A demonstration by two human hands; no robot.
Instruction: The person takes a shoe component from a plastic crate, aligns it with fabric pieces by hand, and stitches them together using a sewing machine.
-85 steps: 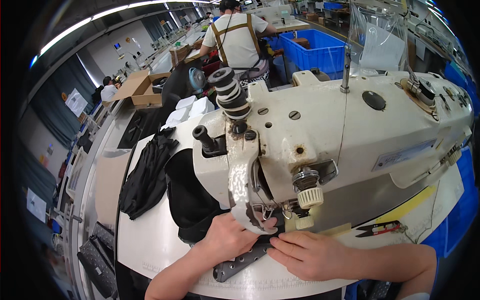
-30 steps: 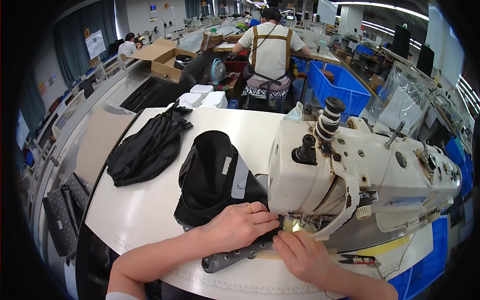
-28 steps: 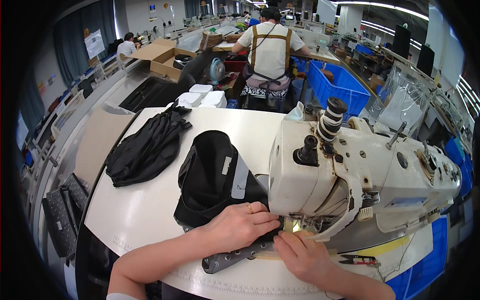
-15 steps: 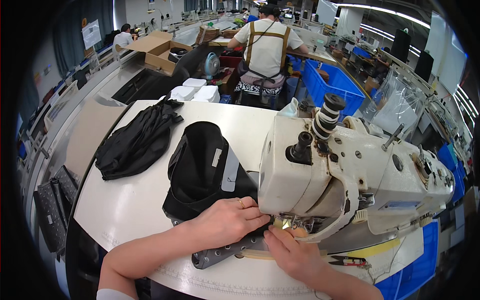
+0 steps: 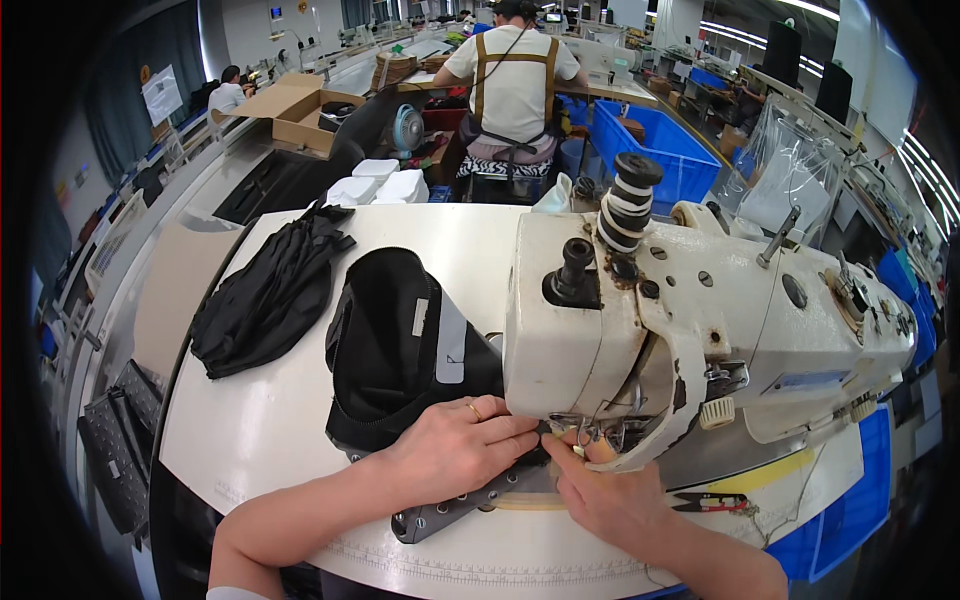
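A black fabric piece (image 5: 370,360) with a zipper-like edge, a pale label and a grey patch (image 5: 451,345) stands partly open on the table, left of the white sewing machine (image 5: 555,350). My left hand (image 5: 455,445), a ring on one finger, is closed on its lower edge beside the machine's needle area. Fingertips of my right hand (image 5: 612,500) pinch the same edge from the right, under the machine head; the head hides some of those fingers. A grey dotted strip with studs or holes (image 5: 437,515) sticks out below my left wrist.
Gathered black fabric (image 5: 275,290) lies at the table's far left. Red-and-black thread snips (image 5: 710,502) rest right of my right wrist. A blue bin (image 5: 655,150), white stacked pieces (image 5: 375,185) and a seated co-worker (image 5: 513,85) are beyond the table. Dotted grey pieces (image 5: 125,440) hang at left.
The whole view has shifted slightly. My right hand has turned, its forefinger now stretched toward the fabric edge at the needle area. My left hand stays on the fabric.
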